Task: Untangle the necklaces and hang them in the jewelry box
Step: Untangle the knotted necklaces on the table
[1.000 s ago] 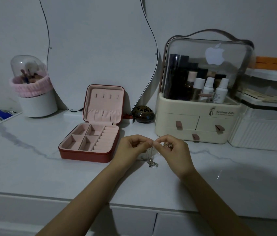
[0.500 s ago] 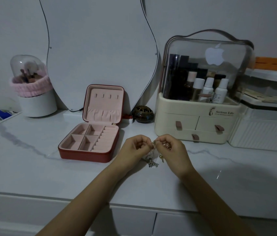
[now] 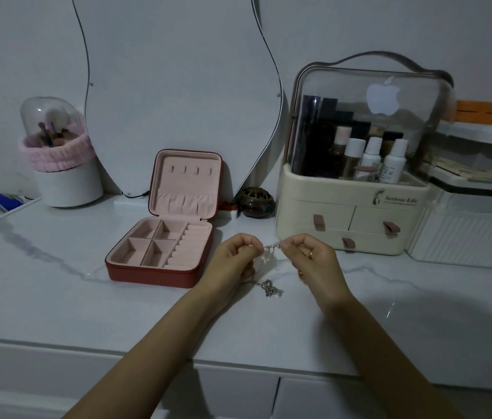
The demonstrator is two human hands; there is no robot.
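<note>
I am watching the jewelry box [image 3: 160, 249] sitting open on the marble counter [image 3: 57, 297], its red shell lined in pale pink, the upright lid showing a row of small hooks above a gathered pocket, the base split into square compartments and ring rolls. Just right of the box, my left hand [image 3: 232, 261] is pinching one end of the necklaces [image 3: 269, 267] between curled fingertips. The silvery chains are stretching as a short taut strand between both hands, with small pale beads dangling beneath, while the rest is trailing down into a knotted clump lying on the counter near the box's right front corner. Further right of the box, my right hand [image 3: 311, 258] is pinching the other end, fingers curled. Beyond it, right of the box, a cream cosmetics organizer [image 3: 353, 219] is standing.
</note>
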